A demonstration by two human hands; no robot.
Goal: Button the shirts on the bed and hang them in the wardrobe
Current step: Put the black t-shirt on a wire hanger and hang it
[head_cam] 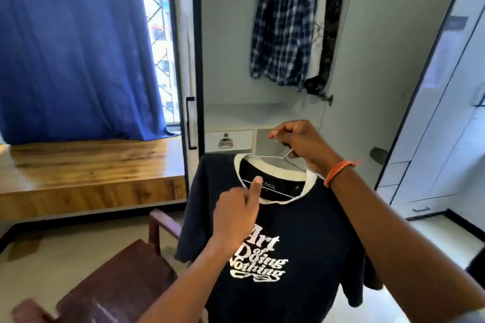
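A dark navy T-shirt (pixel 309 220) with a white collar and white lettering hangs on a thin wire hanger (pixel 270 158) in front of the open wardrobe (pixel 231 60). My right hand (pixel 301 144) grips the hanger's hook above the collar. My left hand (pixel 236 212) pinches the front of the collar, thumb up against the fabric. Inside the wardrobe a blue-and-white plaid shirt (pixel 283 23) and a dark patterned garment (pixel 330 29) hang at the upper right.
A dark wooden chair (pixel 126 275) stands at the lower left, close to the shirt's hem. A wooden window bench (pixel 86 165) runs under the blue curtain (pixel 73 44). Small drawers (pixel 228 140) sit low inside the wardrobe. The open wardrobe door (pixel 378 65) stands on the right.
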